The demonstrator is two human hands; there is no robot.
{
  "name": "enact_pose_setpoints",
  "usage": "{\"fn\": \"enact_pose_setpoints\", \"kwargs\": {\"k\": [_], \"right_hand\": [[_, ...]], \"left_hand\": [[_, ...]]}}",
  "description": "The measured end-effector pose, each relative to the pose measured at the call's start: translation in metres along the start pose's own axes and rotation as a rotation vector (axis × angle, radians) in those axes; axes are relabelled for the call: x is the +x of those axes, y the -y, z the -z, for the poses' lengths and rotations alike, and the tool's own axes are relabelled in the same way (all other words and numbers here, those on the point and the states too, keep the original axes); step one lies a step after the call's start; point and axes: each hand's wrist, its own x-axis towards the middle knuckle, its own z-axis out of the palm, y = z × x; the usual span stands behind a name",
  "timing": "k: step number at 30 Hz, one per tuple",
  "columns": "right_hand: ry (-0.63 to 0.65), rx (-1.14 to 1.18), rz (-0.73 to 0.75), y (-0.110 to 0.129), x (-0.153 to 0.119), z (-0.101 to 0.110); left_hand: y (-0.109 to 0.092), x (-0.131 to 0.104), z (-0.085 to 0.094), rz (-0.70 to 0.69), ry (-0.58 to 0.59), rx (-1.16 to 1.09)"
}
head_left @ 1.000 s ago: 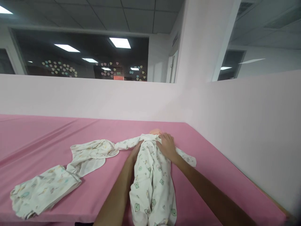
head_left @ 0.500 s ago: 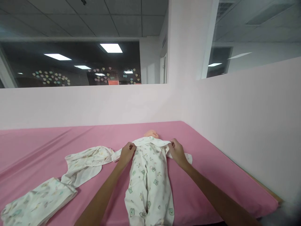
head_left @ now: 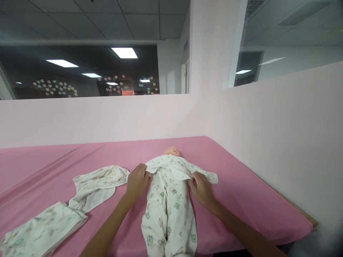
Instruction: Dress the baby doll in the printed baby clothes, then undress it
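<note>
A baby doll lies on its back with its head toward the far wall. It wears a white printed baby shirt and matching baby pants with green bear prints. My left hand pinches the left side of the shirt's hem. My right hand grips the hem's right side, drawn down over the top of the pants. One sleeve stretches out to the right past my right hand. My left hand covers much of the other sleeve.
The bed has a pink sheet. White printed baby clothes lie crumpled to the left, with a folded piece nearer me. White walls with windows rise behind and to the right.
The shirt's hem has come down from near the doll's neck over the waistband of the pants. My right hand moved nearer me with it; my left hand moved slightly left.
</note>
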Motion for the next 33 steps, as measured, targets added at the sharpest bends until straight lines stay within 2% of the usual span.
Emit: {"fn": "enact_pose_setpoints", "kwargs": {"k": [2,4,6,8,11,15,19,23,25,29,31,33], "right_hand": [[0.035,0.007,0.018,0.001,-0.001,0.0],[0.08,0.021,0.047,0.003,-0.001,-0.001],[0.106,0.035,0.061,0.003,-0.002,-0.002],[0.1,0.031,0.044,0.001,-0.004,-0.002],[0.061,-0.01,-0.018,-0.003,-0.007,-0.001],[0.068,-0.004,-0.1,-0.009,-0.008,-0.005],[0.186,0.033,-0.109,-0.009,-0.01,-0.004],[0.25,0.04,-0.032,-0.005,-0.019,0.011],[0.227,0.006,-0.016,0.0,-0.02,0.018],[0.1,-0.055,0.021,0.017,-0.005,0.02],[0.083,-0.022,0.091,0.029,0.01,0.015],[0.046,0.071,0.101,0.041,0.024,0.008]], "left_hand": [[-0.002,-0.012,0.01,-0.117,0.072,0.089],[-0.003,-0.021,0.019,-0.206,0.211,0.07],[-0.002,-0.028,0.028,-0.239,0.318,0.03],[0.0,-0.033,0.035,-0.202,0.371,0.01],[0.004,-0.036,0.035,-0.05,0.391,-0.023],[0.002,-0.036,0.016,0.156,0.337,-0.186],[0.0,-0.043,0.002,0.183,0.27,-0.33],[0.001,-0.051,0.01,0.195,0.263,-0.29],[-0.002,-0.048,0.017,0.225,0.228,-0.284],[-0.023,-0.027,0.028,0.224,0.102,-0.415],[-0.038,-0.017,0.033,0.188,0.065,-0.472],[-0.05,-0.013,0.036,0.143,0.04,-0.497]]}}
